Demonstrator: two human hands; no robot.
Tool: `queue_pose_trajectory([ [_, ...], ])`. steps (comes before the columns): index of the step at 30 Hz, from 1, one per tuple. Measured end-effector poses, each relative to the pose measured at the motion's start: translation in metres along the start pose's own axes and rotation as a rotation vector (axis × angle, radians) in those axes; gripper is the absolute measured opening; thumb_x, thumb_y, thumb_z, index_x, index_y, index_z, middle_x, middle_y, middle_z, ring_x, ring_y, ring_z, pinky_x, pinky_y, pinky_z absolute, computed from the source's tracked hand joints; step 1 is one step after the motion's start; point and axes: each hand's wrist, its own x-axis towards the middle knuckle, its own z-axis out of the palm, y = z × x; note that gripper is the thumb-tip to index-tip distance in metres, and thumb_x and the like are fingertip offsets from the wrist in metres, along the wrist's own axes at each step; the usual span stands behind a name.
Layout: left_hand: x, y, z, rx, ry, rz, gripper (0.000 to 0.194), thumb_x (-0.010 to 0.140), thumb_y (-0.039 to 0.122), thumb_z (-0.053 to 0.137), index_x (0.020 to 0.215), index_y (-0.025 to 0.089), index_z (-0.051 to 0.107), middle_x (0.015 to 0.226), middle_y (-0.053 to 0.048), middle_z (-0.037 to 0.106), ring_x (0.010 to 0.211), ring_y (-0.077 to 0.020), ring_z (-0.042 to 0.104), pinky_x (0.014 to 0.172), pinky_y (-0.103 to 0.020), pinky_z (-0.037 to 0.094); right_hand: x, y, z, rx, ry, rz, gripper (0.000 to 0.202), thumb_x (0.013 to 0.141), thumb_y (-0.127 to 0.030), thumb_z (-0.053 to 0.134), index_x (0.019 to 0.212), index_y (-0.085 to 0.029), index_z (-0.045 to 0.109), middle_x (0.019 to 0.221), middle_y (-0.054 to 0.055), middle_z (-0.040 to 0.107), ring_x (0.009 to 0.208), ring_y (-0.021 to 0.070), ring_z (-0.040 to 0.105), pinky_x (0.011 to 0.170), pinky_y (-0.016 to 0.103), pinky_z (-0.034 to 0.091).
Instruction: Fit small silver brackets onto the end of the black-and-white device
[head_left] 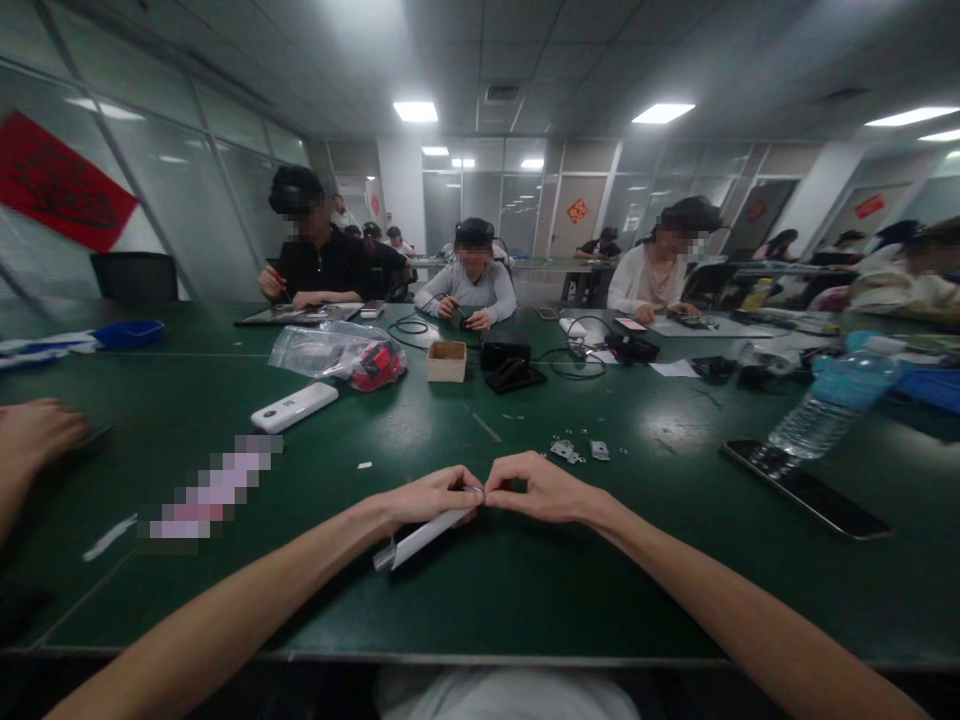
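My left hand (439, 495) is closed round one end of a long white strip-like piece (431, 536). The piece slants down to the left, with a clear or shiny bit at its lower end. Thumb and forefinger of my right hand (544, 487) are pinched together at the upper end of that piece, touching or nearly touching my left fingertips. Whatever lies in this pinch is too small to make out. Beyond my right hand, small metal parts (566, 450) and tiny rings lie on the green table (570, 590).
A phone (806, 488) and a tilted water bottle (836, 395) are at right. Ahead are a white device (295, 407), a plastic bag (322, 350), a small box (447, 362) and a black stand (506, 360). Another person's hand (41, 432) rests at left; people sit opposite.
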Motion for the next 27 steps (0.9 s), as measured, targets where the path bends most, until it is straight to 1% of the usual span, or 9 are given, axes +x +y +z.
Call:
queue_pose_trajectory([
  [5,0.000,0.000,0.003,-0.009,0.049,-0.033,0.041,0.069,0.045,0.066,0.092,0.016,0.048,0.069,0.004,0.054,0.062,-0.0115,0.050,0.058,-0.024,0.036,-0.001,-0.002,-0.001,0.009,0.013,0.062,0.022,0.084,-0.033,0.057,0.082,-0.014,0.068,0.077,0.002,0.064,0.069,0.0115,0.057,0.063,0.022,0.043],
  [9,0.001,-0.001,0.005,0.042,0.092,-0.040,0.035,0.072,0.040,0.062,0.094,0.016,0.048,0.070,0.005,0.054,0.063,-0.0117,0.050,0.059,-0.024,0.036,-0.002,-0.002,-0.002,-0.024,-0.005,0.056,0.021,0.084,-0.032,0.057,0.083,-0.014,0.068,0.077,0.002,0.064,0.067,0.0110,0.056,0.062,0.021,0.042],
  [14,-0.001,0.003,0.008,0.097,0.108,-0.055,0.028,0.072,0.035,0.061,0.091,0.018,0.049,0.071,0.005,0.054,0.068,-0.0128,0.051,0.064,-0.025,0.038,-0.003,-0.008,-0.007,-0.219,-0.052,-0.062,0.017,0.085,-0.025,0.056,0.081,-0.014,0.068,0.078,0.004,0.062,0.072,0.0127,0.055,0.067,0.024,0.042],
  [20,-0.001,0.005,0.010,0.131,0.103,-0.067,0.022,0.073,0.031,0.058,0.088,0.017,0.049,0.072,0.004,0.054,0.069,-0.0132,0.051,0.064,-0.025,0.039,0.000,-0.022,-0.015,-0.444,-0.171,-0.183,0.019,0.089,-0.023,0.051,0.087,-0.013,0.067,0.081,0.006,0.062,0.077,0.0154,0.054,0.070,0.026,0.042],
  [24,0.001,0.003,0.009,0.159,0.079,-0.028,0.021,0.072,0.030,0.058,0.086,0.018,0.048,0.071,0.004,0.053,0.069,-0.0136,0.050,0.065,-0.026,0.039,0.008,-0.033,-0.022,-0.597,-0.286,-0.284,0.016,0.088,-0.018,0.051,0.085,-0.012,0.066,0.079,0.007,0.063,0.076,0.0159,0.052,0.069,0.027,0.041],
  [27,0.003,0.000,0.008,0.158,0.045,0.010,0.021,0.070,0.031,0.059,0.082,0.018,0.046,0.071,0.004,0.050,0.068,-0.0135,0.049,0.066,-0.025,0.039,0.015,-0.039,-0.024,-0.687,-0.342,-0.373,0.014,0.086,-0.013,0.053,0.084,-0.012,0.067,0.080,0.007,0.065,0.073,0.0150,0.052,0.068,0.026,0.040],
])
